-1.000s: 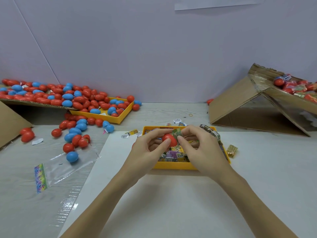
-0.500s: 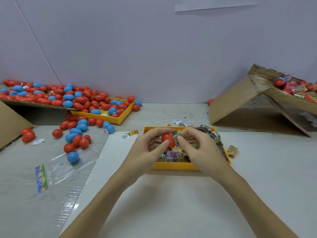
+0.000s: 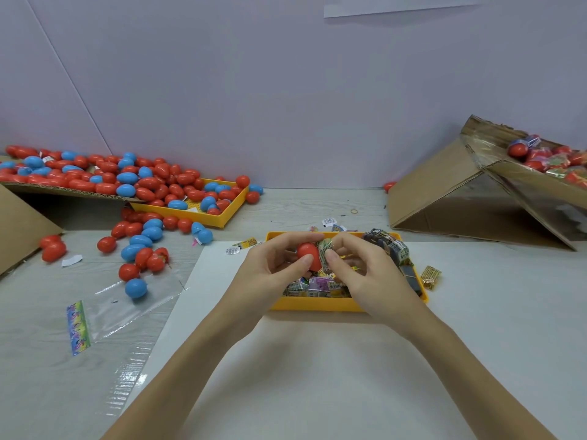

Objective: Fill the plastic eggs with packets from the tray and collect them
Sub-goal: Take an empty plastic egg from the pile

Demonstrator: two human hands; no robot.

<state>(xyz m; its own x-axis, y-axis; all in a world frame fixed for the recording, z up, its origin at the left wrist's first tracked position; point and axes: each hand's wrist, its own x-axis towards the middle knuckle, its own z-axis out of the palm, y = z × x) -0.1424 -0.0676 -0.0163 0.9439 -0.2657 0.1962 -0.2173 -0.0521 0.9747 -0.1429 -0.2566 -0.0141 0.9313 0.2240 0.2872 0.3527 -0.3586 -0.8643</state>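
A yellow tray full of small printed packets sits in front of me on a white sheet. Above it my left hand grips a red plastic egg between thumb and fingers. My right hand pinches a green printed packet and holds it against the egg's right side. Whether the egg is open is hidden by my fingers.
Red and blue eggs lie loose at the left, on a cardboard flap and in a second yellow tray. A clear plastic bag lies at the near left. A cardboard box with filled eggs stands at the right.
Both hands have stayed over the tray; the egg has tilted slightly and the right hand's fingers have shifted on the packet beside it.
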